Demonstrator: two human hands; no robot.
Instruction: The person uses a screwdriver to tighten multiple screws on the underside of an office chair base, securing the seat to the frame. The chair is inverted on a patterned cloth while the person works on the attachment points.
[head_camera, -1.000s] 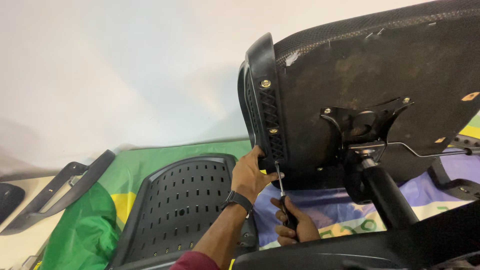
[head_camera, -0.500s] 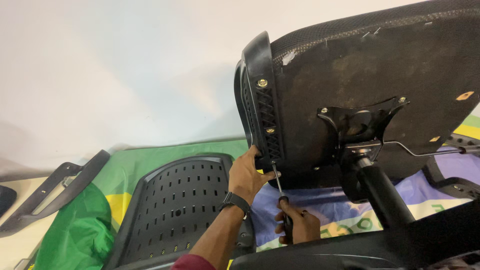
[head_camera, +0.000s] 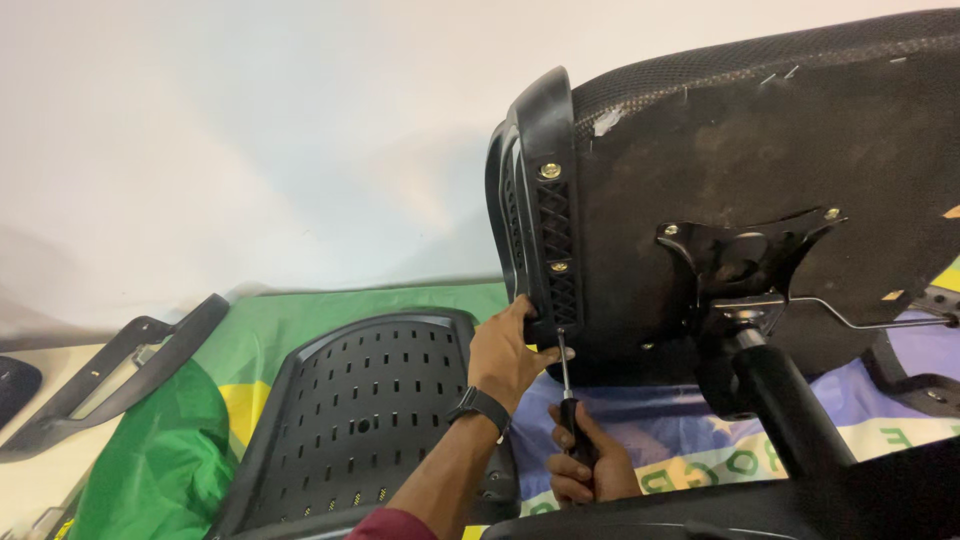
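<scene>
Left hand (head_camera: 510, 350) grips the bottom of the black armrest bracket (head_camera: 540, 200) on the upturned office chair seat (head_camera: 760, 130); right hand (head_camera: 585, 470) is wrapped around a screwdriver (head_camera: 568, 400), tip up at the bracket.

Two hands are in view, a left hand (head_camera: 508, 352) and a right hand (head_camera: 590, 472). There is one screwdriver (head_camera: 569, 410), one upturned chair seat (head_camera: 760, 190), one perforated black backrest (head_camera: 365, 420), one armrest (head_camera: 110, 375) lying flat, one wristwatch (head_camera: 480, 405), one green and yellow cloth (head_camera: 170, 450), and two brass screws (head_camera: 549, 171) on the bracket.
</scene>
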